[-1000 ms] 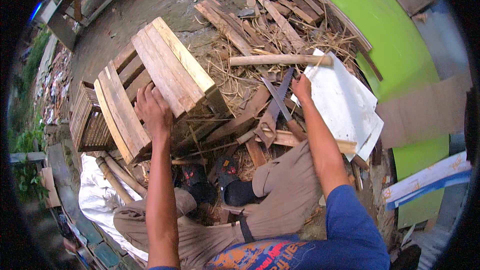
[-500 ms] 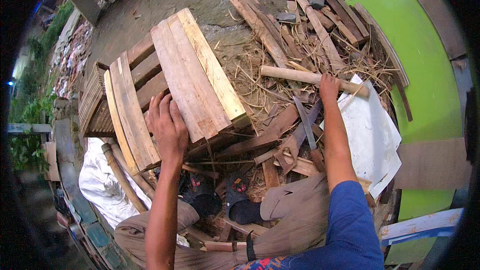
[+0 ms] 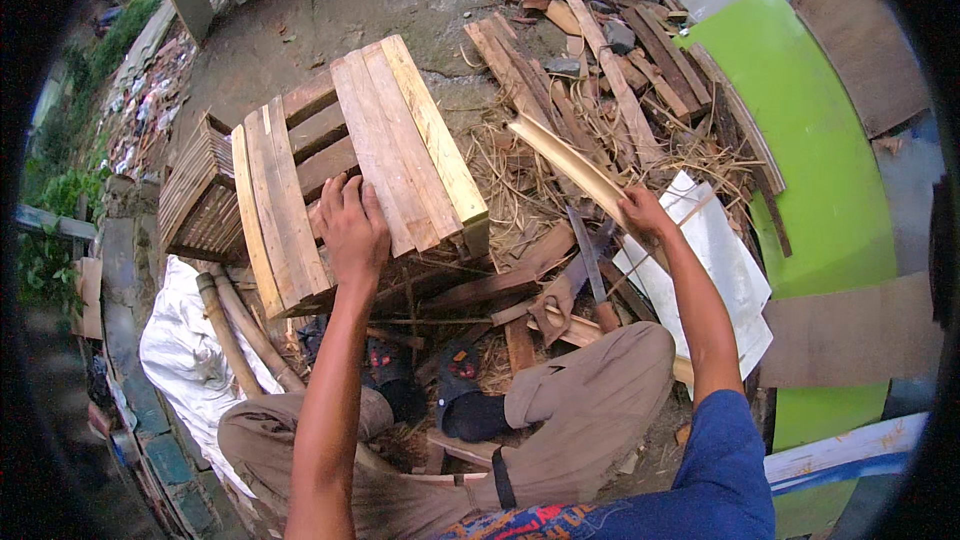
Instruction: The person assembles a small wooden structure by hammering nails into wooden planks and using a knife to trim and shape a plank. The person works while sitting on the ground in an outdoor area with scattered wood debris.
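Bamboo (image 3: 568, 166) juts forward-left — from the right hand (image 3: 646, 215).

Split length (image 3: 568, 163) in my right hand (image 3: 646, 216): looks like bamboo, pale, smooth hollow face. Slatted box (image 3: 385, 145) under my left hand (image 3: 352, 232): bare matt wood, grain visible (the edge slat (image 3: 435, 130) is yellower). Long blade (image 3: 586, 252): grey metal, wooden handle (image 3: 607, 317). Green panel (image 3: 800, 140): smooth. White sheet (image 3: 725, 285): smooth, smudged. White sacking (image 3: 185, 340): crinkled, plastic-looking. My trousers (image 3: 590, 370): matt cloth, creased.

No words can be clearly read; red and orange lettering (image 3: 548, 520) shows on the blue shirt (image 3: 690, 500), partly cut off by the lower edge.
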The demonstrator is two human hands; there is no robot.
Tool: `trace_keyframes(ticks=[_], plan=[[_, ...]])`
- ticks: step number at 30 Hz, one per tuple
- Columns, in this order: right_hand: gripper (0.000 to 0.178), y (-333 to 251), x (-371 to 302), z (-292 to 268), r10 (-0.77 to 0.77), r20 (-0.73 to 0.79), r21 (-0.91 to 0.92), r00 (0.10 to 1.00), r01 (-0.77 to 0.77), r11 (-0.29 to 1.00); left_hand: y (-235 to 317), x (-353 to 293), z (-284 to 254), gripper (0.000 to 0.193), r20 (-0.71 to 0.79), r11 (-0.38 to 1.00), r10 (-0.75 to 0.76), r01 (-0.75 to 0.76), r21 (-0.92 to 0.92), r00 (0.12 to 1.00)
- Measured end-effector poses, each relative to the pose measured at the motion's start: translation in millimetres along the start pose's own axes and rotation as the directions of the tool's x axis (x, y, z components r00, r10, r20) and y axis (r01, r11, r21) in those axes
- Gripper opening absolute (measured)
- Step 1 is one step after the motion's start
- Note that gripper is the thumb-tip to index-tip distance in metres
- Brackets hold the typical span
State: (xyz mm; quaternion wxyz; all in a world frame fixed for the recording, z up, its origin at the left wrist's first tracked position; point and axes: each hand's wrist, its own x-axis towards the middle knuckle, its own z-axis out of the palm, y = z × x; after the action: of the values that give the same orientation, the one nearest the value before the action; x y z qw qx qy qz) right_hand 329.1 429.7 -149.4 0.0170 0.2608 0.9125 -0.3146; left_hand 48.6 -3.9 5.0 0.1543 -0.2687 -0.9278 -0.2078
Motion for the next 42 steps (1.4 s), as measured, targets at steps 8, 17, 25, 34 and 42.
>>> trace_keyframes(ticks=[8,17,25,34,42], plan=[[0.032,-124,-55,-54,-0.094,-0.230,0.216,0.969,0.144,0.966,-2,0,4,0.039,-0.048,0.999,-0.006,0.004,-0.042,0.999],[0.032,-308,-114,-128,-0.290,-0.454,0.450,0.842,0.498,0.742,8,15,-40,0.038,-0.258,0.761,0.030,-0.190,-0.621,0.966],[0.033,-413,-163,-56,-0.336,-0.311,0.697,0.889,0.454,0.555,98,32,-190,0.077,0.165,-0.149,0.313,0.220,-0.964,0.935],[0.039,-387,-185,51,-0.171,-0.144,0.810,0.975,0.215,0.546,15,-8,-179,0.076,0.275,-0.282,0.116,0.297,-0.912,0.955],[0.051,-143,-166,210,0.347,-0.136,0.272,0.928,-0.302,0.914,-46,-18,-176,0.066,0.366,-0.289,0.086,0.375,-0.881,0.927]])
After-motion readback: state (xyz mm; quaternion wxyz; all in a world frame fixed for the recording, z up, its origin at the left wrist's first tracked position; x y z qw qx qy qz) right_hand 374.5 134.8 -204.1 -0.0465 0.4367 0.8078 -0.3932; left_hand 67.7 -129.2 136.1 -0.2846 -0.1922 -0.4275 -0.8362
